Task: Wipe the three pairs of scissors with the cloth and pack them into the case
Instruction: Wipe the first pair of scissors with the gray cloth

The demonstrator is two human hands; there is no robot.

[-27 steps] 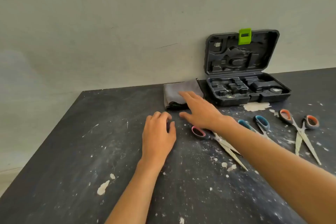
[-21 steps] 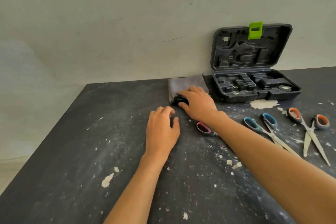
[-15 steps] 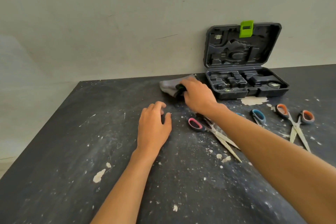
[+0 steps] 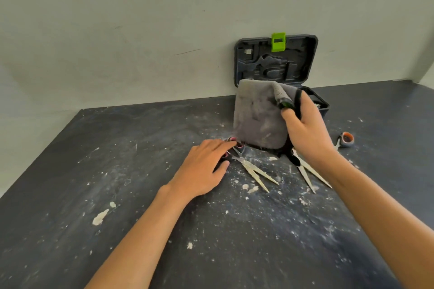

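My right hand (image 4: 305, 134) grips the grey cloth (image 4: 258, 115) mid-desk; my left hand (image 4: 204, 169), fingers relaxed, touches the pink-handled scissors (image 4: 249, 166).

A dark tabletop (image 4: 70, 195), dusted with white powder and pale flecks, carries a larger pale blob (image 4: 100, 216) toward its left side. A plain pale wall (image 4: 117, 30) rises behind it.

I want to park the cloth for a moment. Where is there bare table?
Free: the table left of the left hand, and the near strip between both forearms. Crowded: around the pink-handled scissors, the middle scissors and the open case.
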